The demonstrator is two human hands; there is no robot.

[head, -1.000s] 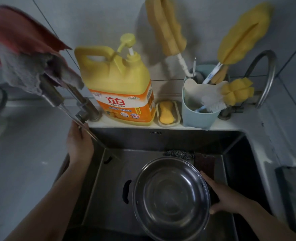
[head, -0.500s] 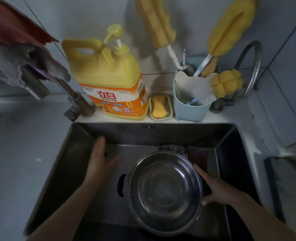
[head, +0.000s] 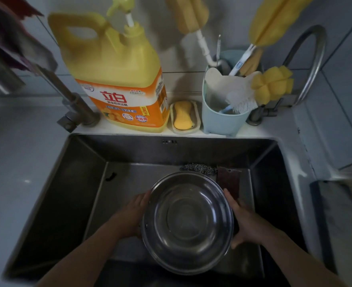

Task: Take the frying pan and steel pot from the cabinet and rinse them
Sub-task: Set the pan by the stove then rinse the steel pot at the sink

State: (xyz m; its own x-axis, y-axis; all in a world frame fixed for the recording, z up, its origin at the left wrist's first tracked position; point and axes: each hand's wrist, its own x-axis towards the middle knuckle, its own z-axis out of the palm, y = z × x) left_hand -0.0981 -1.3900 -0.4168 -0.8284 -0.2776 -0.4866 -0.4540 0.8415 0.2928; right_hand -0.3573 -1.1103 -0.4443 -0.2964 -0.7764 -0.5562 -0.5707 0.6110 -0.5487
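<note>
Two hands hold a steel pot (head: 187,222) over the near half of a steel sink (head: 71,172). Left hand (head: 132,216) presses the pot's left wall; right hand (head: 246,221) grips its right rim, fingers curled. Far ledge, left to right: tap (head: 75,109), yellow detergent jug (head: 117,79), soap dish (head: 184,118), blue brush holder (head: 222,119).

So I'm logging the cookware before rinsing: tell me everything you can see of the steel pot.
The steel pot is round, shiny bare metal, with a rolled rim and small rivets on its left wall. It is upright, mouth up, apparently empty, in the sink in front of a steel scourer. The left hand and right hand hold its opposite sides.
</note>
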